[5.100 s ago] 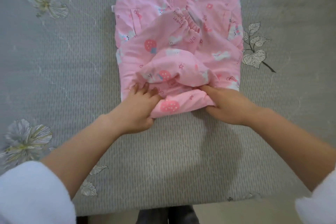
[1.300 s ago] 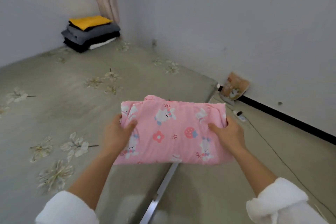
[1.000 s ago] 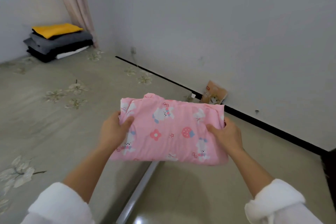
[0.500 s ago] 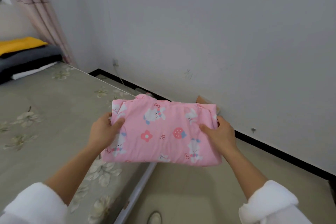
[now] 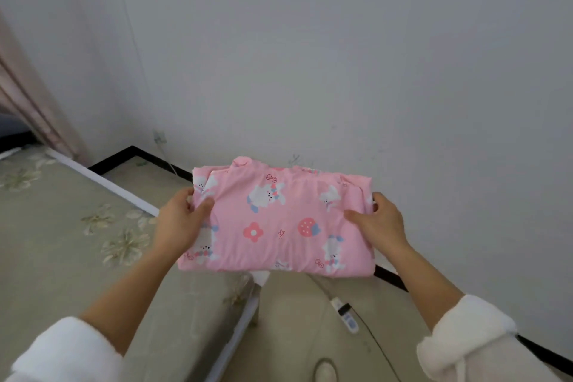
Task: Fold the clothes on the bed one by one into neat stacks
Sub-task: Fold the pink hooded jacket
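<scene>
A folded pink garment (image 5: 279, 220) printed with bunnies, a flower and a strawberry hangs in the air in front of me, above the bed's corner and the floor. My left hand (image 5: 181, 220) grips its left edge, thumb on top and fingers underneath. My right hand (image 5: 379, 223) grips the right edge the same way. The bed (image 5: 62, 251) with its flowered grey-green cover lies at lower left. The stack of folded clothes is almost out of view, only a dark sliver (image 5: 12, 136) showing at the left edge.
A white wall (image 5: 341, 56) with a black baseboard stands close ahead. A pink curtain (image 5: 28, 102) hangs at far left. On the floor lie a power strip (image 5: 344, 313) with its cable, and a shoe (image 5: 325, 370). The bed's metal frame edge (image 5: 238, 326) runs below the garment.
Five seconds ago the garment lay on the bed being folded. Now it is held lifted in both hands, and my view has swung right, from the bed and the stack toward the wall.
</scene>
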`<state>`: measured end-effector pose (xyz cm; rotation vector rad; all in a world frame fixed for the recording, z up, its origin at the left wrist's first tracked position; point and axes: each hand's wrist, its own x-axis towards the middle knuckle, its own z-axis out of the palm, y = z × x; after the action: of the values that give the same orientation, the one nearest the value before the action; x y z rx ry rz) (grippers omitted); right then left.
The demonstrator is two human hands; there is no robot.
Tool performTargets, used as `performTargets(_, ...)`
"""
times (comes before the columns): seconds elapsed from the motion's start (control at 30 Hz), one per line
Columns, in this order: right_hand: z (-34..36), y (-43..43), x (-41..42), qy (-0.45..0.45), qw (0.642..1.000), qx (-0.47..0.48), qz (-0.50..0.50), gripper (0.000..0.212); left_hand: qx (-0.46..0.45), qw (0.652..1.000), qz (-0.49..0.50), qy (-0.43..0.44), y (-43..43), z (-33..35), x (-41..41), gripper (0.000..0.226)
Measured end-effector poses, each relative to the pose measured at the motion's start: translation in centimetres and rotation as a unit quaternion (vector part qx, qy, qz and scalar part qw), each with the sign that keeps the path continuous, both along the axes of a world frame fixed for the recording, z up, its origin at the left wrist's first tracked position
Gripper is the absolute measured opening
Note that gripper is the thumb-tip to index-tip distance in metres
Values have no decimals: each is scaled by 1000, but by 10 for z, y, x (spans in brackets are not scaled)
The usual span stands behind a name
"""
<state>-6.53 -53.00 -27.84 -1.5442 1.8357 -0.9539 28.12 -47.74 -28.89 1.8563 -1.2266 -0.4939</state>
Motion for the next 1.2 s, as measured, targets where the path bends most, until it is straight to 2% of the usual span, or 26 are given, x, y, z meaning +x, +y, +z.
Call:
performTargets(0.27,25,-198,-31,24,995,-6,93,30,-33,992,115,34,-136,3,-55,27)
performTargets(0.47,17,-314,8,37,985,-30,167,32,-34,978,206,26,-201,-8,-40,20)
performTargets(0.63,3,-398,75,15,971,-89,219,31,-60,957,279,48,-260,-23,5,16)
performTargets(0.83,2,-496,177,14,947,-141,289,29,-70,935,347,29,-331,-28,82,22)
performTargets(1.2,-19,-609,386,2,904,-117,410,28,-99,880,464,15,-378,-34,215,13)
